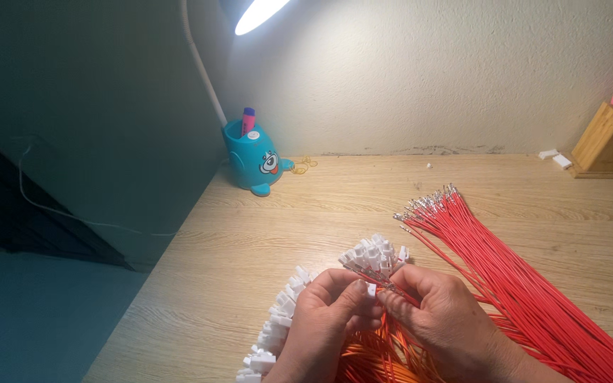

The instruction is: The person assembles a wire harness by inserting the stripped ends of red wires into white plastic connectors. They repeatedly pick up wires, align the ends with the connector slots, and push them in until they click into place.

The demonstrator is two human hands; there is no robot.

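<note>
My left hand (331, 312) pinches a small white plastic connector (371, 290) between thumb and fingers. My right hand (441, 319) grips a red wire (400, 291) right beside that connector, its metal tip pointing into it. Just beyond my fingertips lies a cluster of white connectors (374, 255) joined to orange-red wires (370, 354). A curved row of more white connectors (274, 326) runs to the left of my left hand. A large fan of loose red wires (526, 284) with bare metal terminals (427, 204) spreads across the desk to the right.
A wooden desk (306, 213) stands against a white wall. A teal cartoon-shaped lamp base (253, 159) holds a pink pen at the back left. A wooden pen holder (611, 145) sits at the back right, with small white pieces (556, 157) next to it.
</note>
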